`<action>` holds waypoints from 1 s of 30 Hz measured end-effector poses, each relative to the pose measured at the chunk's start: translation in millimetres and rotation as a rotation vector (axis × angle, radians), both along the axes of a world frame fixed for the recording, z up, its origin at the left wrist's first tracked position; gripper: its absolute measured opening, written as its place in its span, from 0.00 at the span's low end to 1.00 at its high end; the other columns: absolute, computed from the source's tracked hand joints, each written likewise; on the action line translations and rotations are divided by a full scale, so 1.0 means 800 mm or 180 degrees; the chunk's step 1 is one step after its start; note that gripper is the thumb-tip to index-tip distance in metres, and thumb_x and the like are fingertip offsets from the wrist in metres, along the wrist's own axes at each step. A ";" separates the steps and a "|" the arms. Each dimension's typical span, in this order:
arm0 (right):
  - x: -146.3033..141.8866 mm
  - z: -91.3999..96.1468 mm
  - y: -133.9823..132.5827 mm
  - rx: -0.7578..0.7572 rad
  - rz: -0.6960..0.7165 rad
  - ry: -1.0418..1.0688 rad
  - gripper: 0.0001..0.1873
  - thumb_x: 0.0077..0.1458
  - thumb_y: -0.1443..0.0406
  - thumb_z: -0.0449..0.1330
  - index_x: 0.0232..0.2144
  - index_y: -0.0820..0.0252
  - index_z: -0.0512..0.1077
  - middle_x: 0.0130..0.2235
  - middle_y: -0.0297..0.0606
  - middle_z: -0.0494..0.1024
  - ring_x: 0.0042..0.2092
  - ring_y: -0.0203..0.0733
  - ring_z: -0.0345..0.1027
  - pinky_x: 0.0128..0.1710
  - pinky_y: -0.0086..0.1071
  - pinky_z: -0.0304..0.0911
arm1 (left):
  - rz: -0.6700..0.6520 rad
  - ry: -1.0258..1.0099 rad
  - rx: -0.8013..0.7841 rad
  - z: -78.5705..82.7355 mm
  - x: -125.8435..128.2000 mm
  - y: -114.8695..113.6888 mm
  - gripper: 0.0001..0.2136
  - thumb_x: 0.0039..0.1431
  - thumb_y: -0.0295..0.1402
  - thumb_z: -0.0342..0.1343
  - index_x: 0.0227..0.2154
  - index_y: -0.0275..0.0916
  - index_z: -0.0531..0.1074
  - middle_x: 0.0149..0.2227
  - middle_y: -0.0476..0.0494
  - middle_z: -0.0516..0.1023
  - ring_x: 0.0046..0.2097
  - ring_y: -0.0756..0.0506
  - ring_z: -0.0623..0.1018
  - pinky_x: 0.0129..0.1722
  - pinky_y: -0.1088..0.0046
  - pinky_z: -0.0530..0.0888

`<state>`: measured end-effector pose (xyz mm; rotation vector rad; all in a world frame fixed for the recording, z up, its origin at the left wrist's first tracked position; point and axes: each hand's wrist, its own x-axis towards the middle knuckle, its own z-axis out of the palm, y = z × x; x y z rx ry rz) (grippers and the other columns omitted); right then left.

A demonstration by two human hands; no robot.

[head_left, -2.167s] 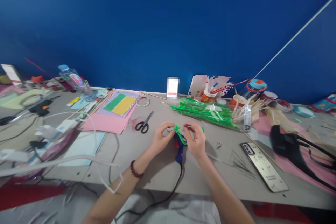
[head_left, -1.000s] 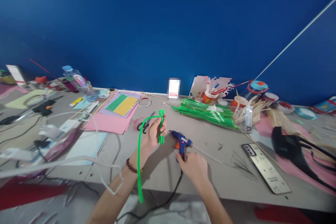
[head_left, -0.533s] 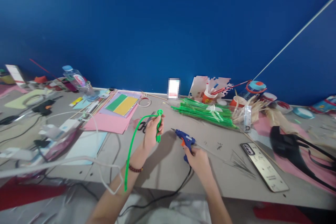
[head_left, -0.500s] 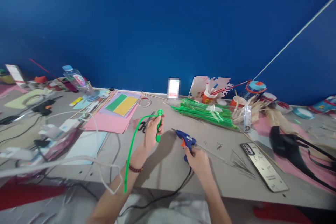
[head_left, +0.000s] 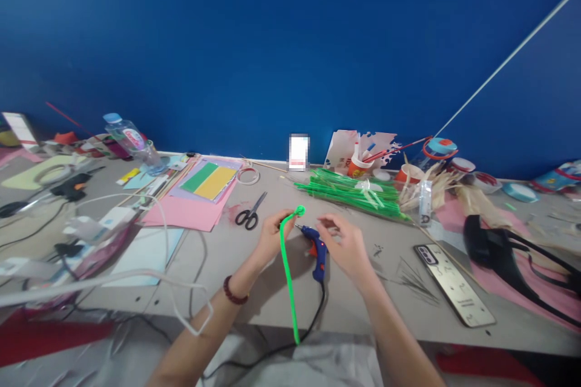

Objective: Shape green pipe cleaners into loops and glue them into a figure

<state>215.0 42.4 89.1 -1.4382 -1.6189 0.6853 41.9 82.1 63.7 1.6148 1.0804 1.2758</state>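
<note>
My left hand (head_left: pixel 271 237) is closed on a long bright green strip (head_left: pixel 287 272), just under the knotted loop at its top. The strip's tail hangs down past the table's front edge. A blue hot glue gun (head_left: pixel 317 249) with an orange trigger rests on the grey table (head_left: pixel 254 290) between my hands, its nozzle pointing at the loop and its black cord trailing toward me. My right hand (head_left: pixel 345 246) hovers just to the right of the gun, its fingers loosely apart and nothing held in them.
Black scissors (head_left: pixel 249 214) lie left of my hands beside pink paper (head_left: pixel 190 211). A bundle of green straws (head_left: pixel 354 190) and cups of sticks stand behind. A phone (head_left: pixel 454 284) and a black bag (head_left: pixel 499 251) lie right. Cables and a bottle (head_left: pixel 129 139) crowd the left.
My right hand let go of the glue gun, which now rests on the table. My left hand brought the green strip's loop rightward to the nozzle.
</note>
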 end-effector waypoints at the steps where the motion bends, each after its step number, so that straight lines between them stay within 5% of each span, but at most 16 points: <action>1: -0.003 0.004 0.008 0.0055 0.0157 0.0249 0.14 0.54 0.57 0.55 0.40 0.58 0.72 0.40 0.41 0.78 0.40 0.43 0.72 0.37 0.31 0.67 | -0.0086 0.0036 0.0112 -0.001 0.001 -0.001 0.11 0.56 0.37 0.52 0.31 0.35 0.76 0.27 0.46 0.74 0.28 0.50 0.70 0.29 0.75 0.67; 8: -0.010 -0.006 0.033 -0.0209 0.0419 0.0808 0.14 0.50 0.60 0.59 0.39 0.57 0.77 0.42 0.40 0.79 0.43 0.47 0.73 0.44 0.39 0.68 | -0.0330 0.0437 0.0579 -0.007 0.002 -0.003 0.11 0.58 0.32 0.50 0.36 0.34 0.76 0.24 0.46 0.72 0.28 0.49 0.70 0.29 0.75 0.66; 19: 0.009 -0.013 0.041 -0.0960 0.0635 0.1446 0.17 0.45 0.57 0.63 0.37 0.60 0.78 0.30 0.38 0.79 0.29 0.38 0.70 0.32 0.32 0.65 | -0.0679 0.0600 0.0846 -0.013 -0.001 -0.003 0.11 0.61 0.30 0.46 0.36 0.35 0.74 0.26 0.45 0.70 0.29 0.50 0.69 0.29 0.74 0.65; 25: 0.009 -0.010 0.039 -0.1262 0.0759 0.1892 0.20 0.42 0.57 0.66 0.38 0.61 0.78 0.29 0.38 0.78 0.29 0.37 0.69 0.32 0.32 0.66 | -0.0801 0.0470 0.0590 -0.004 -0.001 -0.007 0.10 0.59 0.32 0.49 0.34 0.35 0.75 0.26 0.45 0.71 0.29 0.49 0.70 0.30 0.75 0.66; 30: 0.008 -0.005 0.038 -0.0992 0.0684 0.1770 0.19 0.45 0.55 0.64 0.38 0.60 0.77 0.32 0.38 0.79 0.31 0.37 0.71 0.36 0.34 0.67 | -0.0659 0.0391 0.0315 -0.002 0.002 -0.005 0.10 0.57 0.33 0.51 0.34 0.35 0.75 0.27 0.45 0.72 0.28 0.50 0.70 0.29 0.75 0.66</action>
